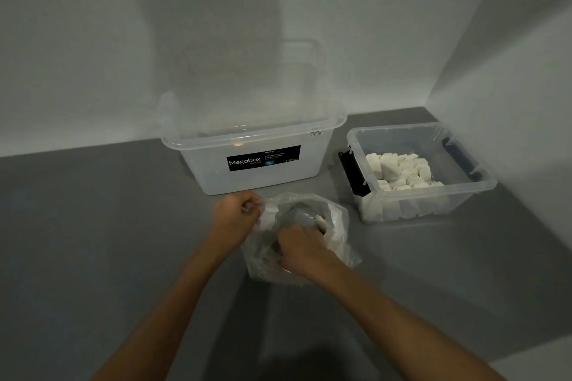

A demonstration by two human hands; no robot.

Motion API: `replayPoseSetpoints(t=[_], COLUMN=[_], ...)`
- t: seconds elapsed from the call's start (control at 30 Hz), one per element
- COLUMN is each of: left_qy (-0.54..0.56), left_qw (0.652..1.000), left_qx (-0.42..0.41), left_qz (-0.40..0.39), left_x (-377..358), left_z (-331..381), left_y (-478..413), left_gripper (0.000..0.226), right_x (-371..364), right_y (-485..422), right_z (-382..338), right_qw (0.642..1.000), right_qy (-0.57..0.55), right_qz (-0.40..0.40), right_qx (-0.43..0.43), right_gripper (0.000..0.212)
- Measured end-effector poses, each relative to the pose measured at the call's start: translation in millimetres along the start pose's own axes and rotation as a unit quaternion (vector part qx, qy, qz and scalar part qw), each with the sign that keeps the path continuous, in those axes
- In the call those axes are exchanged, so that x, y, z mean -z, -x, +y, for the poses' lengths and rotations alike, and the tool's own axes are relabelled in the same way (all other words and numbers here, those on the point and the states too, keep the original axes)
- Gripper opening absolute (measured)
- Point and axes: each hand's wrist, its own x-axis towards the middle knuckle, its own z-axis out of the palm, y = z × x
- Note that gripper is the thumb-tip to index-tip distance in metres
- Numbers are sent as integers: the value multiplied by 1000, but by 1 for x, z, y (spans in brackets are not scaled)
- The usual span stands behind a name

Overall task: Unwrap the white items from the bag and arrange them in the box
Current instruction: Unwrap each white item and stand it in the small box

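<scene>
Two plastic storage boxes stand on the grey bench against the corner of the pale walls. The larger one, a translucent Megabox box, sits in the centre of the frame with one black label on its near side; nothing can be made out inside it. Behind it a clear lid seems to lean on the wall, though it shows only faintly. The smaller clear box is at centre right, just beside the larger, with two dark clip handles, one on each short side. It holds a heap of white items, blocky and packed against one another. They overlap too much for an exact count, but there are well over a dozen.

One clear plastic bag lies crumpled on the bench just in front of the Megabox box, below the frame's centre. A few more white pieces show through its right side.

Two bare hands work at the bag. The left hand pinches the bag's upper left edge between curled fingers. The right hand lies at the bag's mouth, fingers curled down into the plastic and gripping it. Whether they also hold a white piece cannot be told.
</scene>
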Motion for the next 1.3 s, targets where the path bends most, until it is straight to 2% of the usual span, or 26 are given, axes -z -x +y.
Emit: replayPoseSetpoints(t=[0.17,0.3,0.53,0.6,0.73,0.83,0.93,1.03,1.17,1.3], left_qy=[22,25,31,34,27,20,20,12,11,-9], left_qw=[1000,1000,999,999,999,1000,999,1000,1000,999], left_qx=[-2,-8,-4,-1,-7,-9,-12,-5,22,36], left_qz=[-1,0,-20,-22,-25,-21,-26,-22,-14,-7], left_x=[-1,-5,-13,-13,-16,-18,-20,-22,-25,-27], left_z=[9,15,18,18,15,15,18,19,18,20], left_y=[-3,-6,-6,-7,-9,-11,-12,-11,-10,-8], left_gripper=[9,10,10,10,10,10,10,10,12,11], right_x=[8,26,61,74,115,153,179,186,172,147], right_y=[-3,-3,16,24,47,62,63,56,32,4], right_z=[10,34,61,67,79,100,132,164,207,244], right_qw=[997,988,968,956,915,887,873,875,904,928], right_qy=[-62,-145,-248,-291,-398,-439,-431,-407,-348,-274], right_qz=[14,27,32,31,54,137,221,247,202,130], right_qx=[-31,-34,-29,-27,-22,-38,-64,-87,-146,-218], right_gripper=[23,10,23,30,18,8,2,6,3,12])
